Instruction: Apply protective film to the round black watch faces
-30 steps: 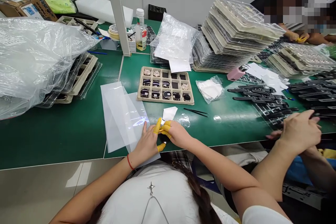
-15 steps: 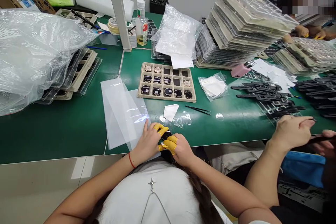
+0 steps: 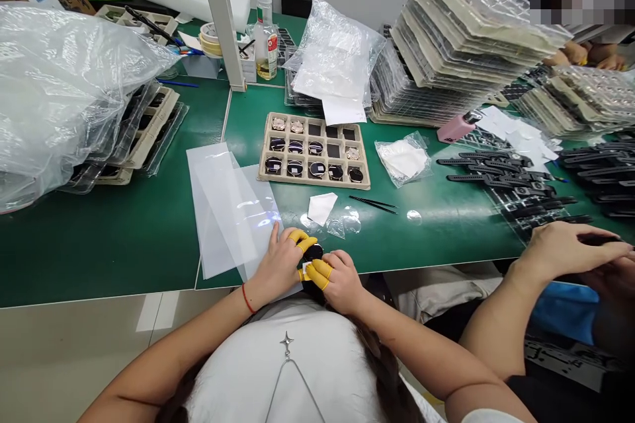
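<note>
Close to my body, at the front edge of the bench, my left hand (image 3: 282, 259) holds a round black watch head (image 3: 313, 252) between yellow-covered fingers. My right hand (image 3: 343, 283), also in yellow finger cots, pinches a small white piece (image 3: 306, 268) against the near side of the watch head; whether it is cloth or paper I cannot tell. Just beyond lie a folded white wipe (image 3: 322, 208) and black tweezers (image 3: 373, 203). Farther back, a compartment tray (image 3: 317, 182) carries several watch heads, some dark-faced and some showing metallic backs.
Translucent sheets (image 3: 213, 211) lie at my left. A plastic-wrapped pile (image 3: 74, 92) stands beyond them. Behind the tray are a bottle (image 3: 266, 39) and tall stacked trays (image 3: 461, 39). Black straps (image 3: 496, 172) spread rightward, near a co-worker's hand (image 3: 560, 248).
More of the white piece shows between my fingers; my right fingers have shifted slightly on the watch head. The co-worker's hand at right has turned and moved. The view has shifted a little.
</note>
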Motion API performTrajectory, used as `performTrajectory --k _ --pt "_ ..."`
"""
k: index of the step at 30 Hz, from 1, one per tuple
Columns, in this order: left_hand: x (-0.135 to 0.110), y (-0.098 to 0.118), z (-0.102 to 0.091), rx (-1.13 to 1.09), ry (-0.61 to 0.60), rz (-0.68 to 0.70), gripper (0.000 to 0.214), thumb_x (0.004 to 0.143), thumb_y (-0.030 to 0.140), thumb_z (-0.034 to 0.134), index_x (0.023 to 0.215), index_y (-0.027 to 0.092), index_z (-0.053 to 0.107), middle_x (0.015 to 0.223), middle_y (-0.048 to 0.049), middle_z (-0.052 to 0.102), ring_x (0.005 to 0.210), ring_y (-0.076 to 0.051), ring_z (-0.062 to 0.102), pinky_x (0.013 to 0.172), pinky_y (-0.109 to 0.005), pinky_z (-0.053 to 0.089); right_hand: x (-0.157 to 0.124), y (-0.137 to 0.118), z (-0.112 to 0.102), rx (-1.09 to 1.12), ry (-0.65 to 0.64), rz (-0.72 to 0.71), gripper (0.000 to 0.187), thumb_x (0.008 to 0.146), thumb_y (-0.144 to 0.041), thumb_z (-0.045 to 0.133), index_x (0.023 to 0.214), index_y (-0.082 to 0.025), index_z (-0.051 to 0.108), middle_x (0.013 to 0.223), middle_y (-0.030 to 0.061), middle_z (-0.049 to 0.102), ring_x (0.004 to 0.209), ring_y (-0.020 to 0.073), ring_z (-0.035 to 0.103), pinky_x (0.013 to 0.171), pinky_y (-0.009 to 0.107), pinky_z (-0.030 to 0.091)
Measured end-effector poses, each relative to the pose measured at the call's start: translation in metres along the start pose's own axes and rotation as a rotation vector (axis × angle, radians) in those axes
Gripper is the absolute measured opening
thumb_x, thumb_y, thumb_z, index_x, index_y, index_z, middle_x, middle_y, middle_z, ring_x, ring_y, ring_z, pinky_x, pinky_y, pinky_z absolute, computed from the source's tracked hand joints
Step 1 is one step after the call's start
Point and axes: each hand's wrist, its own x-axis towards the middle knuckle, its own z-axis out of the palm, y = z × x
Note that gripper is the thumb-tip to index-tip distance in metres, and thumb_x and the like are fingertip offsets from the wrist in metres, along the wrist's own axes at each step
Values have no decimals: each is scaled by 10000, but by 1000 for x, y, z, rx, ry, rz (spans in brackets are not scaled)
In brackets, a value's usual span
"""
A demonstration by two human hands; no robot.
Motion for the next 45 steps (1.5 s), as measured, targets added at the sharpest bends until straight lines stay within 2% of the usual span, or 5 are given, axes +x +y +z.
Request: performTrajectory --k 7,23,32,39,45 --pt "1 -1 2 -6 1 6 432 783 303 655 1192 242 530 1074 -49 561 1103 -251 463 1114 -606 100 0 15 -10 277 45 275 248 908 -170 421 1033 -223 628 883 50 634 819 180 499 760 335 364" --pt "1 -3 3 12 1 20 414 796 309 654 1186 236 537 1065 -49 553 1098 -245 463 1112 -594 125 -6 22 -15 281 58 362 206 919 -201 439 993 -221 630 881 49 642 851 184 529 814 362 374" --pt "2 -5 4 0 -14 18 447 785 365 672 1196 251 536 1036 -42 554 1075 -245 470 1107 -594 126 -20 34 -9 182 7 12 279 909 -142 401 962 -256 650 893 12 682 900 174 524 894 378 386" --pt "2 -5 4 11 -19 14 436 773 335 686 1172 235 541 1032 -46 550 1067 -246 467 1106 -593 144 -12 13 -5 328 148 581 251 935 -309 437 785 -191 601 689 26 557 690 165 490 665 316 391" --pt "4 -4 4 42 -16 16 379 751 324 691 1095 216 576 982 -43 541 1026 -248 473 1107 -581 170 -11 11 7 -10 84 701 303 935 -275 410 665 -190 521 644 36 522 673 187 431 764 383 337"
